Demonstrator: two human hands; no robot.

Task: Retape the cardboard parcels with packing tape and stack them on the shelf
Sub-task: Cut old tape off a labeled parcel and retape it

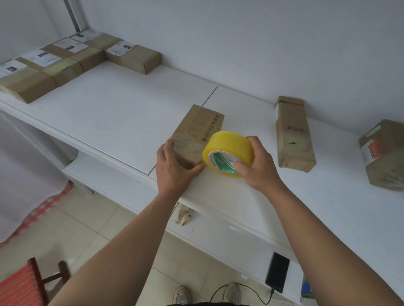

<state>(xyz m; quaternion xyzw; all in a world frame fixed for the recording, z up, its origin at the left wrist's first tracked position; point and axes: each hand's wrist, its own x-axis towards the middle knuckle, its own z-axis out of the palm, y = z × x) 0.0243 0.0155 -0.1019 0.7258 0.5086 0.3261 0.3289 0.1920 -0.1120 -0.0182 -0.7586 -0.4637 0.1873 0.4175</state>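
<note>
two hands are seen at the front edge of the white shelf (118, 104). the near end of a cardboard parcel (197, 133) is clasped by the left hand (173, 167), fingers curled round its corner. a yellow tape roll (230, 150) is gripped by the right hand (257, 164), thumb hooked in its core, and is held just beside the parcel. two more parcels (293, 135) are laid toward the right end, and five taped parcels (83, 53) are lined up at the back left corner.
</note>
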